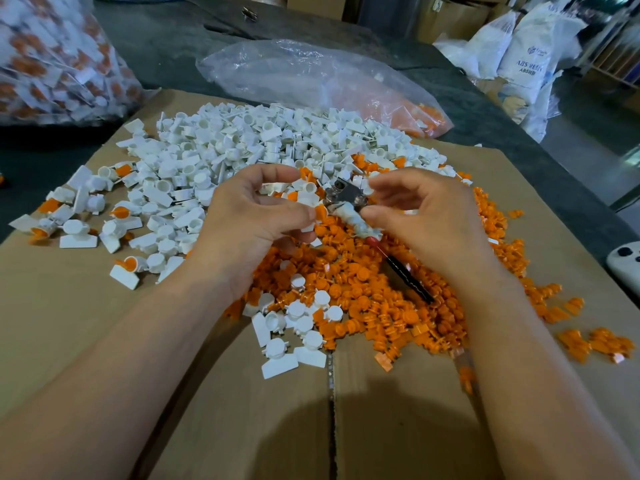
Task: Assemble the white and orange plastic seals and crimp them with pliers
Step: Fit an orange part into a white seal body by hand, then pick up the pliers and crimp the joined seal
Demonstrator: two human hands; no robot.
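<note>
1. Pinching a white plastic seal body (306, 199) with an orange plastic insert (320, 212) at its lower edge, the left hand (256, 209) is holding the pair between thumb and curled fingers above the middle of the flattened brown cardboard sheet (398, 410). I judge it is offering the joint up to the tool.
2. The right hand (426, 220) is curling round the metal pliers with a tape-wrapped handle (346, 197). Its thumb is lying against the taped handle, while the red-and-black handle is sticking out under the palm toward the cardboard sheet's near edge.
3. The jaws are pointing at the seal, but I cannot tell whether they are biting yet.
4. Both hands are hovering close together with palms turned inward and forearms coming in over the cardboard sheet's near edge. This is probably so that dropped parts land among the stock.
5. A heap of loose white plastic seal bodies (242, 143) is covering the cardboard sheet's far half, and a heap of orange plastic inserts (381, 306) is spreading over its right middle. Both are lying within easy reach for picking.
6. A few joined white-and-orange seals (128, 265) are lying on the cardboard sheet's left side, likely set aside as done.
7. Beyond the cardboard sheet's far edge, a clear plastic bag (311, 74) is lying on the dark counter (156, 46).
</note>
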